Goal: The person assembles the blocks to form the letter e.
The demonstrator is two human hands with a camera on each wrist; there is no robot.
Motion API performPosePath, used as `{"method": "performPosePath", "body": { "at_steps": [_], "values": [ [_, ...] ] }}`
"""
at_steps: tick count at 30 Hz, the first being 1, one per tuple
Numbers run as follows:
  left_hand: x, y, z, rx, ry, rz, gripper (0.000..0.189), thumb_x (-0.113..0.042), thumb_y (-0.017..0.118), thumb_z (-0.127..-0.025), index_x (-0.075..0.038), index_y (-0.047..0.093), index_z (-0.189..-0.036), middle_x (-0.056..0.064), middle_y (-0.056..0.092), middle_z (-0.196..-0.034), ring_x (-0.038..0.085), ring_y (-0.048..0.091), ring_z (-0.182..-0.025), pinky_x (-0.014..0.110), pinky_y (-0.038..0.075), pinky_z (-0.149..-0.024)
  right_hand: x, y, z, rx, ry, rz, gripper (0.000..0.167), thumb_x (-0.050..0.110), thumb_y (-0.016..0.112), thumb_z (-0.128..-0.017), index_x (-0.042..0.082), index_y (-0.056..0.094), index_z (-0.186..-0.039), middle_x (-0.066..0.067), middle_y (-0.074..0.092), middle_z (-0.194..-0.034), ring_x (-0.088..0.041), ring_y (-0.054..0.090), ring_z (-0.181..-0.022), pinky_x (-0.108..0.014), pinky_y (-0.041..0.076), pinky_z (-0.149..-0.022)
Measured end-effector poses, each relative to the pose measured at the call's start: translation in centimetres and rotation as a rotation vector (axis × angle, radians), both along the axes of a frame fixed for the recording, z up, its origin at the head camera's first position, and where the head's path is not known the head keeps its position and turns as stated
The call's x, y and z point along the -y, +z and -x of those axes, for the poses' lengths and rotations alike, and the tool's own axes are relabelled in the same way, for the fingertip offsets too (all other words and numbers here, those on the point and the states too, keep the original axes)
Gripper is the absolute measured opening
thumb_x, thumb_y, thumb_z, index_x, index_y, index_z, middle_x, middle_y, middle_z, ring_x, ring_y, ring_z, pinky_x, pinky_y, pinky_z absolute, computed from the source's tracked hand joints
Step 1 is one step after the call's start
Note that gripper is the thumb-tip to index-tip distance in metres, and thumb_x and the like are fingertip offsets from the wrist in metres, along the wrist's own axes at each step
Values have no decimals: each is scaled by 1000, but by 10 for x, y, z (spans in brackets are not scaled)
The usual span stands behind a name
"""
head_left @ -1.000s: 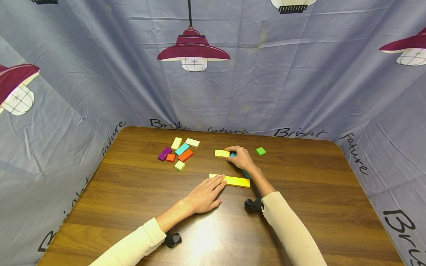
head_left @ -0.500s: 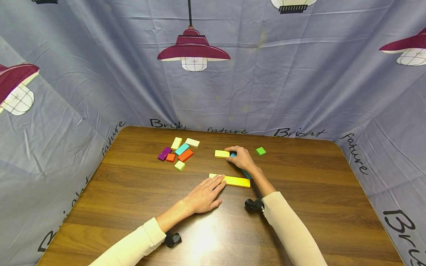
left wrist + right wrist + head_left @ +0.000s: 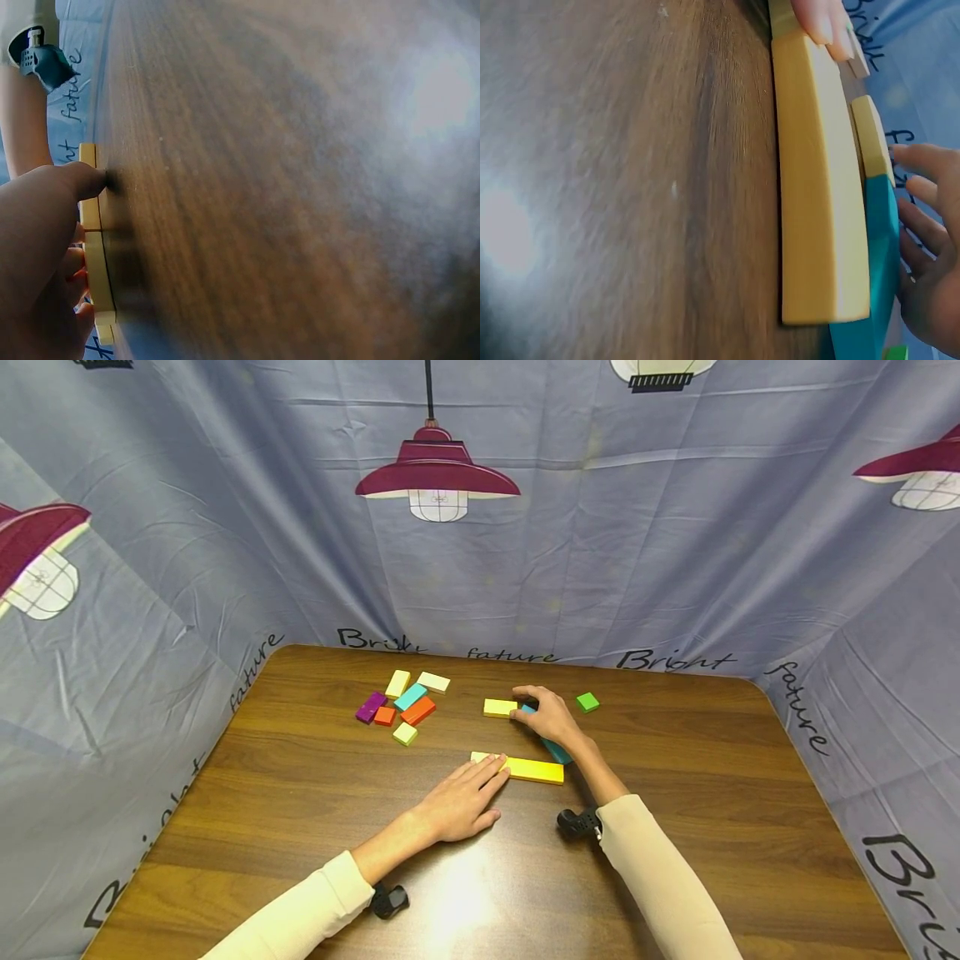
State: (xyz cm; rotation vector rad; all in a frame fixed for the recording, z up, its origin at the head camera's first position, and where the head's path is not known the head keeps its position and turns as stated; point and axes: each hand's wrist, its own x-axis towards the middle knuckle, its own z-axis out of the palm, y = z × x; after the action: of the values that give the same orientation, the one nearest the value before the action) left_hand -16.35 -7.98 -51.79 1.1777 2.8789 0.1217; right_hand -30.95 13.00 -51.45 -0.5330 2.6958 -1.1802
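Note:
My left hand (image 3: 461, 802) lies with straight fingers over a pale yellow block (image 3: 480, 757). That block sits end to end with a longer yellow block (image 3: 536, 770). My right hand (image 3: 549, 718) is arched over a long teal block (image 3: 557, 752), fingers bent loosely and spaced apart. Its thumb tip is right at the end of a short yellow block (image 3: 500, 708). In the right wrist view the short yellow block (image 3: 871, 139) and the teal block (image 3: 883, 247) meet at their ends, with the fingers (image 3: 928, 225) beside them.
At the back left lies a group of small blocks: purple (image 3: 371, 707), blue (image 3: 410, 696), red (image 3: 385, 717), orange-red (image 3: 418, 710), cream (image 3: 433, 682) and pale ones. A green block (image 3: 588, 702) lies right of my right hand. The wooden table (image 3: 300, 827) meets a printed curtain (image 3: 480, 577).
My right hand has shifted slightly right, its fingertips drawing back from the short yellow block's top edge. The teal block shows a little more. My left hand has stayed put.

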Motion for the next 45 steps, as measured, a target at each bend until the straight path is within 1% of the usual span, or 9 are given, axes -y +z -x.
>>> {"method": "performPosePath", "body": {
  "at_steps": [4, 8, 13, 15, 18, 24, 31, 38, 45],
  "values": [
    [0, 0, 0, 7, 3, 2, 66, -41, 52, -103, -5, 34, -155, 13, 26, -162, 25, 22, -148, 40, 20, -119, -9, 3, -8, -98, 2, 13, 44, 25, 59, -102, 6, 55, -142, -18, 49, -145, -38, 43, -134, -54, 36, -108],
    [-1, 0, 0, 15, 7, 6, 66, -41, 52, -103, -5, 33, -155, 13, 25, -162, 25, 21, -149, 40, 19, -119, -18, 6, -18, -201, 16, -30, 41, 23, 52, -105, 5, 54, -143, -18, 44, -150, -35, 36, -140, -54, 30, -112],
    [-1, 2, 0, 28, 18, 16, 66, -42, 51, -103, -5, 32, -156, 12, 24, -163, 24, 20, -149, 40, 18, -119, -27, 13, -35, -312, 76, -177, 47, 24, 46, -107, 1, 46, -147, -22, 35, -155, -39, 25, -145, -58, 21, -115],
    [-1, 2, -1, 31, 19, 14, 66, -42, 51, -103, -5, 33, -155, 12, 24, -163, 24, 20, -149, 40, 18, -119, -32, 13, -42, -359, 104, -248, 51, 28, 44, -107, 0, 42, -150, -22, 32, -156, -41, 25, -145, -59, 20, -115],
    [-1, 1, 0, 27, 16, 12, 66, -42, 51, -103, -5, 33, -155, 13, 24, -162, 25, 21, -149, 40, 19, -119, -37, 11, -51, -393, 130, -344, 57, 36, 39, -108, 2, 37, -153, -21, 29, -158, -40, 22, -146, -61, 18, -114],
    [0, 0, 1, 20, 12, 3, 66, -41, 51, -103, -5, 34, -155, 13, 24, -162, 25, 22, -148, 40, 19, -119, -43, 10, -71, -368, 144, -465, 64, 47, 32, -108, 5, 31, -156, -17, 26, -161, -36, 18, -148, -63, 12, -115],
    [0, 0, 1, 28, 7, -2, 66, -41, 50, -103, -5, 32, -156, 13, 24, -162, 25, 21, -149, 40, 19, -119, -50, 6, -88, -308, 142, -524, 59, 36, 35, -109, 2, 26, -157, -17, 22, -162, -34, 18, -148, -62, 11, -115],
    [0, 1, 0, 35, 7, -10, 66, -40, 51, -103, -5, 32, -155, 13, 24, -162, 25, 20, -149, 40, 19, -119, -55, 0, -93, -289, 145, -524, 59, 32, 40, -108, 0, 27, -156, -17, 23, -161, -35, 21, -147, -63, 15, -115],
    [0, -1, 0, 33, 12, -16, 65, -40, 51, -103, -5, 33, -155, 13, 24, -162, 25, 20, -149, 40, 19, -119, -58, -2, -94, -272, 159, -533, 59, 32, 40, -108, 0, 25, -157, -17, 24, -161, -36, 22, -147, -63, 14, -114]
  ]
}}
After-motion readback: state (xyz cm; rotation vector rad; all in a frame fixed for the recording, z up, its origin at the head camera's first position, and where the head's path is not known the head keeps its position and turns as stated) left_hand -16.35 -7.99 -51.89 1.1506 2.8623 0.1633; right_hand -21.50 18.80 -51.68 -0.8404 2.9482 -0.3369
